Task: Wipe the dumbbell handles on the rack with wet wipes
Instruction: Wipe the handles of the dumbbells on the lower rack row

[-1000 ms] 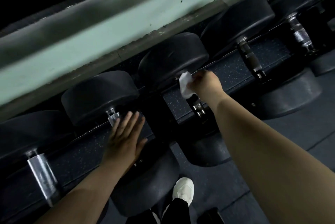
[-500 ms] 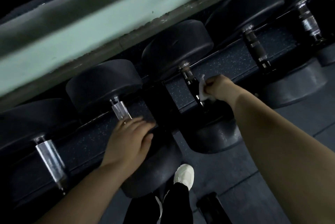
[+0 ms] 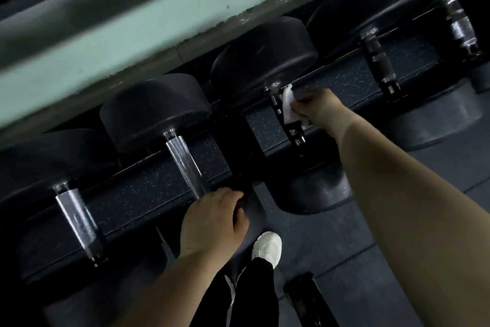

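The rack [image 3: 164, 189] ran under both hands, its dumbbells lying side by side. The right hand [image 3: 322, 110] was closed on a white wipe [image 3: 287, 106], pressed against the dark handle [image 3: 285, 117] just left of it. The left hand [image 3: 212, 223] curled over the rack's front edge at the near end of a chrome handle [image 3: 185, 165], holding nothing else. The wipe looked bunched, so it might skip the handle's far side; a hard push could roll the dumbbell toward the shoe [image 3: 266, 247] below. No writing was readable.
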The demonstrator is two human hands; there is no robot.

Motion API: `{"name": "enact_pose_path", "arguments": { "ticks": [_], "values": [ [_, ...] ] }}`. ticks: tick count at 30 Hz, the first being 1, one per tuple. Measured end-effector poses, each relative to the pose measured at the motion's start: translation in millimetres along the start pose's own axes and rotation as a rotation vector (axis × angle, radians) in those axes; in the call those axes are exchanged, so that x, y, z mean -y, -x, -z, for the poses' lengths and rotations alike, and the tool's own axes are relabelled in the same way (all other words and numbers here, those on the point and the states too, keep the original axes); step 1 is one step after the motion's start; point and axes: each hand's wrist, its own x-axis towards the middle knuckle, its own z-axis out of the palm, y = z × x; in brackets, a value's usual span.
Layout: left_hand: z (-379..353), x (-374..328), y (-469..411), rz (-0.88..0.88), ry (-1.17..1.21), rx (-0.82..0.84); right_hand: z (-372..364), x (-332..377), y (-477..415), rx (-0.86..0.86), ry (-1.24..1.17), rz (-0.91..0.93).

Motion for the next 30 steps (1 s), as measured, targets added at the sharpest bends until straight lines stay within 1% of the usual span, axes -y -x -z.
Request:
{"name": "enact_pose_path", "arguments": {
  "ticks": [1, 2, 3, 4, 6, 8, 10, 11, 13, 17, 18, 20, 22, 24, 25, 28, 30],
  "values": [
    [3.5, -1.6, -5.1, 0.023, 0.01, 0.031, 4.6, -2.3, 2.1, 0.038, -0.009, -0.077],
    [6.3, -3.2, -11.0, 0.059, 0.007, 0.065, 8.8, -7.0, 1.5, 0.049, -0.017, -0.103],
    [9.1, -4.6, -15.0, 0.074, -0.021, 0.072, 12.1, -11.7, 2.0, 0.065, -0.014, -0.106],
    [9.0, -4.3, -16.8, 0.048, -0.03, 0.05, 14.4, -14.1, 2.9, 0.094, 0.033, -0.089],
    [6.6, -5.0, -16.4, -0.001, -0.028, 0.003, 12.1, -13.6, -1.1, 0.096, 0.101, -0.057],
    [2.2, -3.3, -15.0, -0.032, -0.033, -0.042, 2.3, -0.4, -7.5, 0.026, 0.069, 0.009],
    [0.8, -2.4, -14.5, -0.041, -0.053, -0.068, -8.0, 14.1, -10.1, -0.107, 0.013, 0.063],
    [0.8, -1.9, -14.5, -0.042, -0.062, -0.065, -12.4, 17.0, -11.5, -0.143, -0.018, 0.065],
    [-1.7, 0.4, -14.5, -0.056, -0.07, -0.088, -14.6, 10.2, -6.1, -0.156, -0.024, 0.059],
    [-2.1, 0.0, -13.8, -0.064, -0.062, -0.141, 2.2, -11.9, 10.6, 0.005, 0.218, 0.013],
    [-2.0, -0.3, -14.0, -0.065, -0.068, -0.142, 3.9, -12.5, 11.9, 0.012, 0.225, 0.009],
    [-1.5, -0.5, -14.2, -0.068, -0.072, -0.14, -0.2, -7.4, 12.0, -0.02, 0.115, -0.008],
    [-3.5, 0.4, -12.8, -0.064, -0.055, -0.124, -9.9, -2.6, 8.6, -0.111, -0.027, 0.005],
    [-4.3, 0.8, -12.8, -0.054, -0.042, -0.133, -16.1, 3.4, 10.6, -0.158, -0.059, 0.022],
    [-5.1, 1.5, -13.2, -0.054, -0.037, -0.13, -15.5, 4.3, 12.5, -0.147, -0.013, 0.03],
    [-4.7, 2.9, -13.4, -0.06, -0.049, -0.139, -4.3, 0.8, 26.6, -0.071, 0.226, 0.036],
    [-3.5, 1.3, -13.2, -0.059, -0.058, -0.136, 2.1, -4.8, 35.1, -0.059, 0.3, -0.001]
  ]
}}
